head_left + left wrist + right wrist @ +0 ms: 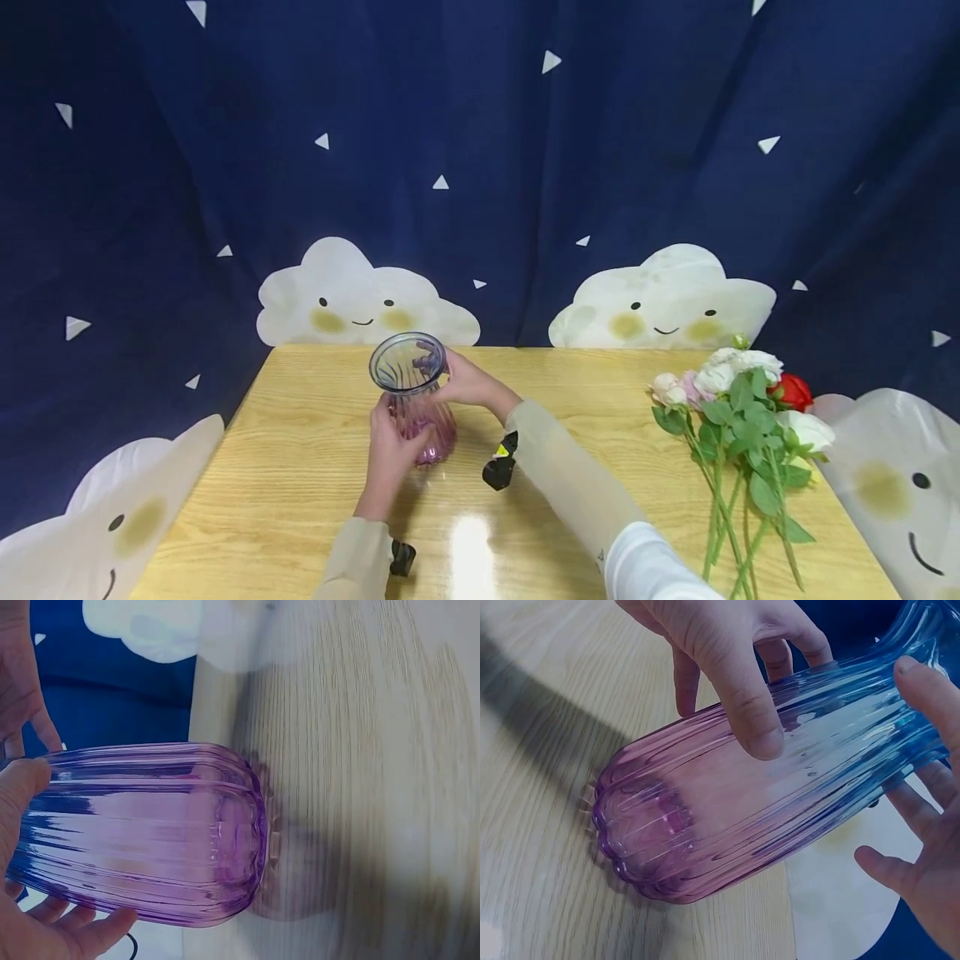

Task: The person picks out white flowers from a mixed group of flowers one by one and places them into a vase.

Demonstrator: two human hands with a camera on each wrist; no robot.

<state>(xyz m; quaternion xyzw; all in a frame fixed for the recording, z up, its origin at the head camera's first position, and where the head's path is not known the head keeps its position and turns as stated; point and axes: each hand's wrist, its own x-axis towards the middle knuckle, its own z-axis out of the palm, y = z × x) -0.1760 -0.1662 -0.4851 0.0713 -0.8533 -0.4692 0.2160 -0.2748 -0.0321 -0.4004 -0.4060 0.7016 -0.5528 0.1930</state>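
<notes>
A ribbed glass vase (423, 417), blue at its flared rim and fading to purple at the base, is between both hands near the table's left half. The left hand (393, 442) grips its lower body from the left, the thumb across the near side and the fingers round the other side in the right wrist view. Higher up, the right hand (472, 383) holds the neck just under the rim, its thumb and fingers on opposite sides. The purple base (240, 832) is at the wooden surface; whether it fully rests there I cannot tell.
Several cut flowers (742, 417) in white, pink and red, with long green stems, lie at the right side of the wooden table (300, 475). Behind the table hangs a dark blue curtain (480, 125) with white triangles and smiling clouds.
</notes>
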